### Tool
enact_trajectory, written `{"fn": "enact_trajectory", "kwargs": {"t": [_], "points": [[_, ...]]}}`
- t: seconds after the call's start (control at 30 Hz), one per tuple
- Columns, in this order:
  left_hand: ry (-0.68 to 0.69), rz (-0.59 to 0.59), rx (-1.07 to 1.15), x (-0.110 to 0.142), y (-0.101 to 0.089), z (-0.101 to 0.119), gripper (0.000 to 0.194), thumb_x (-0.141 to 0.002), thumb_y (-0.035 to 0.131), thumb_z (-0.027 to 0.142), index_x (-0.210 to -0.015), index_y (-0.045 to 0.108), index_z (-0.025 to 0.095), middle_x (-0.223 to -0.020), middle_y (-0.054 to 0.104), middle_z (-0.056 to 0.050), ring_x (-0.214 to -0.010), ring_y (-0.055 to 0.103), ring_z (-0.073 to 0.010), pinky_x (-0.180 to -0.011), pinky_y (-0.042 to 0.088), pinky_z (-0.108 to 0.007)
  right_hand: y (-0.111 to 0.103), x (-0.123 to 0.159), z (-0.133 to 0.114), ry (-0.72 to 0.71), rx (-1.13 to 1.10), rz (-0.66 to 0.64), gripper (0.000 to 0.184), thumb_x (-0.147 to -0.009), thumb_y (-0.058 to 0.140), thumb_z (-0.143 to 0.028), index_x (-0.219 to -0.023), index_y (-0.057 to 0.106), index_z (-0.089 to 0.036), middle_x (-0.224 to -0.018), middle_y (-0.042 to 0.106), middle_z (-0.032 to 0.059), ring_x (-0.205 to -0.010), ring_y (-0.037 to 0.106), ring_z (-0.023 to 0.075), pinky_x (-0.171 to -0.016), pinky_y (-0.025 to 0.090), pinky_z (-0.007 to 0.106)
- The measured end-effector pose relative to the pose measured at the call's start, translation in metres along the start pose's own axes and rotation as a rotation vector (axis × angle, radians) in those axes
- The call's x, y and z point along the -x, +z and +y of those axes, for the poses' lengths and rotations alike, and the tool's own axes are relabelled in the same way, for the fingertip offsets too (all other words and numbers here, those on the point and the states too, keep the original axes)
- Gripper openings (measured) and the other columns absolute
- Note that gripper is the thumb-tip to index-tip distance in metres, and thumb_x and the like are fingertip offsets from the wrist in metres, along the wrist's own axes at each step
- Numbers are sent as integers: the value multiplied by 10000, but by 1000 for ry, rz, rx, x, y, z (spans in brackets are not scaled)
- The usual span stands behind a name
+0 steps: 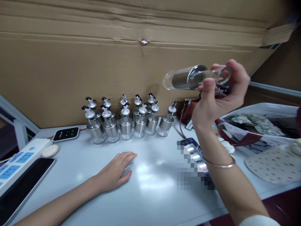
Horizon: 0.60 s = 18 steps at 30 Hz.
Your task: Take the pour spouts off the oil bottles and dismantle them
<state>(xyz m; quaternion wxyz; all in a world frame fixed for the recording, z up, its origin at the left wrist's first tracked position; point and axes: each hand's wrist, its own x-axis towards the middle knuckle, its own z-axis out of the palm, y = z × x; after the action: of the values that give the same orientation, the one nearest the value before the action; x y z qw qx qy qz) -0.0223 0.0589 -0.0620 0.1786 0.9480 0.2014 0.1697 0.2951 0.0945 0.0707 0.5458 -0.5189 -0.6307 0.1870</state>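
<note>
The right hand (pixel 221 108) is raised above the right side of the table, its thumb and fingers closed around the neck of a clear glass bottle with a brushed-metal sleeve (pixel 184 78). The bottle lies almost level in the air, to the left of the palm, with its base pointing left and its ring-shaped mouth at the right, among the fingers. Something dark shows beneath the neck, perhaps also in the grasp, but the fingers and blur hide what it is.

The left hand (pixel 115 174) is open and palm down on the pale, glossy tabletop (pixel 152 201), its fingers loosely extended to the right. It is well apart from the raised bottle, on the near side of two rows of metal-sleeved glass bottles with silver-and-black pourers (pixel 125 125). These stand upright at the far side, before a brown cardboard panel (pixel 70 72); the one at the right end of the near row stands slightly apart.

A red-brown leather bag (pixel 188 113) sits at the far right. On the left lies a flat black device with green lights (pixel 66 134), near a white power strip with blue sockets (pixel 29 146).
</note>
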Motion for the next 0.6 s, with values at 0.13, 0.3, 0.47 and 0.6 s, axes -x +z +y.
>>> {"fn": "enact_trajectory", "kwargs": {"t": [0.13,0.3,0.47,0.6], "points": [[79,252,-53,4,6,-4,657,-862,495,138,-1411,144,219,-1371,332,-180,-1284,380,-273,-1006,429,-468,31,32,-26,40,-120,-97,398,-711,700,-381,-1072,667,-215,-865,695,56,-698,626,183,-570,523,321],[266,472,-165,6,6,-5,821,-846,577,156,-1450,37,288,-1430,221,-165,-1391,201,-308,-1043,365,-548,67,67,-41,122,-322,-179,274,-720,700,-334,-970,694,-223,-824,692,24,-558,556,116,-501,489,269],[346,390,-208,8,6,-7,871,-831,624,247,-1439,12,370,-1449,233,-115,-1404,182,-317,-1027,389,-543,93,91,-38,225,-459,-314,255,-675,744,-269,-924,695,-243,-812,676,-4,-599,558,108,-521,481,241],[373,394,-263,10,9,-8,779,-822,628,219,-1403,136,382,-1406,312,-87,-1407,175,-314,-1026,387,-532,101,95,-36,259,-466,-354,275,-663,759,-275,-930,694,-255,-814,675,-5,-625,561,115,-526,475,238]]}}
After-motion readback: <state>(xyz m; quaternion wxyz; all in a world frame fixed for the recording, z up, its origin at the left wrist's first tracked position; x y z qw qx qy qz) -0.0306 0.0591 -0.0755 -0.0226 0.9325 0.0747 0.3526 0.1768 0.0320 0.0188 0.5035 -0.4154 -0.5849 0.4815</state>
